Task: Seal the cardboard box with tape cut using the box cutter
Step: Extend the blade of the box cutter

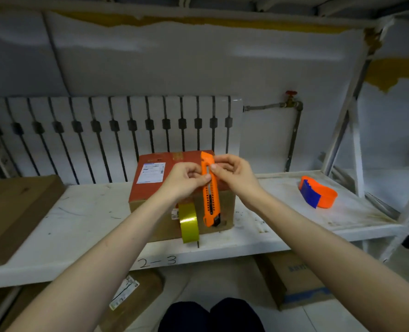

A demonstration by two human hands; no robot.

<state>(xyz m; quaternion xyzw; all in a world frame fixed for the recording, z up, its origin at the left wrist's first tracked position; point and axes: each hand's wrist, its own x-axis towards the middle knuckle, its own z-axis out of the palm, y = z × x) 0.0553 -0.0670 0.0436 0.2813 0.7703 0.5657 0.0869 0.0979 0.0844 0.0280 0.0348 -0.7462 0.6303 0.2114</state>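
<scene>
Two hands up, both pinching orange box cutter [210, 190]: left hand [184, 179] at slider, right hand [232, 172] near top. Yellow tape roll [189, 222] hanging w/ left hand, in front of cardboard box [155, 185] on shelf [79, 224]. No tape seen on box yet. Cutting & sealing prob still to do.

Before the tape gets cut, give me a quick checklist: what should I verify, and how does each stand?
1. Cutter held: ok, left hand and right hand both pinch it.
2. Blade out: cannot tell.
3. Tape within reach: ok, the roll hangs in front of the box.
4. Tape strip pulled across the box: not ok, none visible.
5. Box steady on shelf: ok.
</scene>
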